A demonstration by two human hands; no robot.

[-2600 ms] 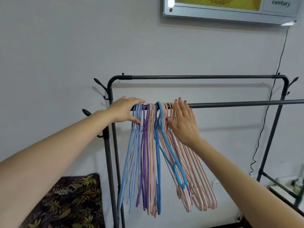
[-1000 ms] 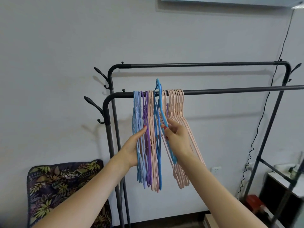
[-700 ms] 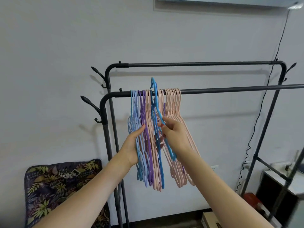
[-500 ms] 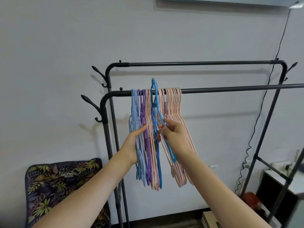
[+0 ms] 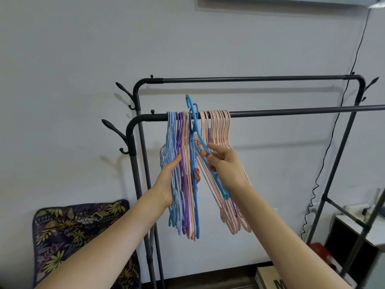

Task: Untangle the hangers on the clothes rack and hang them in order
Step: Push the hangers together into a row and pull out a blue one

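1 bright-blue plastic hanger [image 5: 194, 130], hook raised off the dark metal rail [image 5: 291, 111], is pinched by the right hand [image 5: 226, 163], likely for extraction. The pale-blue, purple and pink hanger bunch [image 5: 181, 163] is clasped by the left hand [image 5: 168, 176], apparently for steadying.

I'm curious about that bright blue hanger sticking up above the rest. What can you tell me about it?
The bright blue hanger looks like smooth plastic, thin, with an open hook. The hook is lifted above the front rail, off it. The body slants down to the right across the pink hangers. The right hand pinches its arm; its lower end shows below that hand.
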